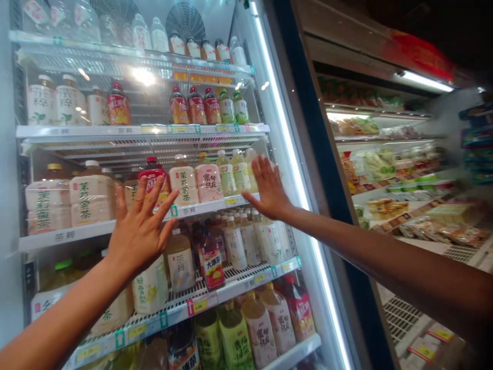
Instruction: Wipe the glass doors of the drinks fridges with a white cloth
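My left hand (139,228) is raised with its fingers spread, in front of the middle shelf of a lit drinks cooler. It covers part of a bottle with a red label and red cap (153,167). My right hand (269,191) is raised too, fingers stretched out, before the right end of that shelf, nearest some pale yellow bottles (239,174). Neither hand holds anything. Reflections suggest a glass door in front of the bottles; I cannot tell whether the palms touch it. Between the hands stands a bottle with a pink label (210,180).
More shelves of bottled drinks rise above and below, including a dark bottle with a red and yellow label (211,262). A dark frame (323,123) edges the cooler on the right. Beyond it, an open chilled display (385,164) holds packaged food.
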`<state>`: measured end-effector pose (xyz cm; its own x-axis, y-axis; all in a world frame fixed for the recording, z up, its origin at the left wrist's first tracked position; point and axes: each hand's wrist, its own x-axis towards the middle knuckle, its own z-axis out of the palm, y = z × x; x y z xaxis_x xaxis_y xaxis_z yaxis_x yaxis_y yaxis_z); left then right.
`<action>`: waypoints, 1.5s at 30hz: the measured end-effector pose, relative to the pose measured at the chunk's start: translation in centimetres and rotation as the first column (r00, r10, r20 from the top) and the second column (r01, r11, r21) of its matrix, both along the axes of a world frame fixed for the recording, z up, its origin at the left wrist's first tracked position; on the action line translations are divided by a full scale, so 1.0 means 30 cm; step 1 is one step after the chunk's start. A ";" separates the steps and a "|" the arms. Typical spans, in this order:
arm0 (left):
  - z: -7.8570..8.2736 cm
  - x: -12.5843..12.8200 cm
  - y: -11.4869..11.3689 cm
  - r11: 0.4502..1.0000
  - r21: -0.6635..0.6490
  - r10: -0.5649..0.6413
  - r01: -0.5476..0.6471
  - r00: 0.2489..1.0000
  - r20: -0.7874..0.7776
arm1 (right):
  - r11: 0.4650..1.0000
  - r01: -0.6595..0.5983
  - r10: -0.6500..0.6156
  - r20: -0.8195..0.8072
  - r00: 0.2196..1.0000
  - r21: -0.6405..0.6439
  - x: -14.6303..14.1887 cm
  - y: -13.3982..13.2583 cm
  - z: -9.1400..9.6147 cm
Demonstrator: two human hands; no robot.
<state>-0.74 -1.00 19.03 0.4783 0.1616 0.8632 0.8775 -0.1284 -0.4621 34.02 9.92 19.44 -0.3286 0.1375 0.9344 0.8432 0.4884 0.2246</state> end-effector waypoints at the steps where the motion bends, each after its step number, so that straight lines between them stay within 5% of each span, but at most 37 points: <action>1: -0.003 -0.021 -0.005 1.000 -0.002 0.007 -0.007 1.000 0.005 | 0.998 -0.056 0.054 0.169 0.984 0.010 -0.035 -0.016 -0.028; 3: -0.007 -0.063 -0.015 1.000 -0.008 0.026 -0.026 1.000 0.014 | 0.985 -0.169 0.153 0.554 0.818 -0.023 -0.115 -0.056 -0.071; 5: -0.010 -0.099 -0.022 0.999 -0.012 0.049 -0.048 0.998 0.033 | 0.979 -0.196 0.177 0.697 0.695 -0.053 -0.196 -0.089 -0.054; 9: -0.039 -0.156 -0.036 0.998 -0.010 0.058 -0.058 0.996 0.071 | 0.993 -0.106 0.083 0.299 0.951 0.061 -0.352 -0.106 0.068; 11: -0.079 -0.189 -0.050 0.998 -0.015 0.058 -0.057 0.995 0.084 | 0.987 -0.134 0.105 0.267 0.958 0.091 -0.424 -0.114 0.047; 14: -0.163 -0.264 -0.082 0.997 -0.030 0.071 -0.068 0.992 0.108 | 0.958 -0.285 0.201 0.643 0.739 0.028 -0.499 -0.142 -0.062; 16: -0.217 -0.322 -0.104 0.997 -0.038 0.079 -0.074 0.989 0.128 | 0.951 -0.307 0.216 0.749 0.627 -0.017 -0.529 -0.158 -0.071; 19: -0.281 -0.388 -0.130 0.995 -0.053 0.088 -0.080 0.983 0.159 | 0.973 -0.229 0.184 0.502 0.845 0.030 -0.576 -0.173 0.028; 21: -0.323 -0.407 -0.142 0.995 -0.062 0.092 -0.082 0.977 0.191 | 0.981 -0.188 0.166 0.288 0.943 0.049 -0.615 -0.187 0.041; 23: -0.379 -0.410 -0.152 0.994 -0.069 0.097 -0.083 0.969 0.229 | 0.976 -0.215 0.190 0.337 0.922 0.037 -0.646 -0.207 -0.070; 27: -0.526 -0.405 -0.172 0.990 -0.072 0.136 -0.120 0.947 0.291 | 0.941 -0.337 0.253 0.720 0.646 -0.028 -0.671 -0.245 -0.418; 29: -0.586 -0.404 -0.177 0.990 -0.067 0.141 -0.126 0.941 0.306 | 0.943 -0.332 0.244 0.705 0.666 -0.013 -0.694 -0.247 -0.449; 31: -0.619 -0.399 -0.180 0.992 -0.058 0.129 -0.116 0.941 0.313 | 0.959 -0.283 0.228 0.532 0.816 0.022 -0.734 -0.246 -0.381; 34: -0.628 -0.372 -0.190 0.994 -0.033 0.108 -0.103 0.940 0.323 | 0.979 -0.198 0.184 0.205 0.961 0.051 -0.779 -0.258 -0.332; 36: -0.625 -0.343 -0.206 0.996 -0.011 0.087 -0.088 0.941 0.328 | 0.980 -0.190 0.174 0.197 0.965 0.065 -0.768 -0.273 -0.429; 38: -0.619 -0.311 -0.221 0.998 -0.005 0.064 -0.066 0.944 0.324 | 0.973 -0.220 0.178 0.365 0.914 0.076 -0.724 -0.276 -0.557; 40: -0.604 -0.276 -0.224 0.999 -0.010 0.041 -0.040 0.953 0.300 | 0.975 -0.205 0.151 0.416 0.897 0.088 -0.667 -0.255 -0.602; 45: -0.531 -0.153 -0.159 0.999 0.034 -0.015 0.008 0.974 0.225 | 0.996 -0.059 0.057 0.034 0.998 0.062 -0.548 -0.176 -0.384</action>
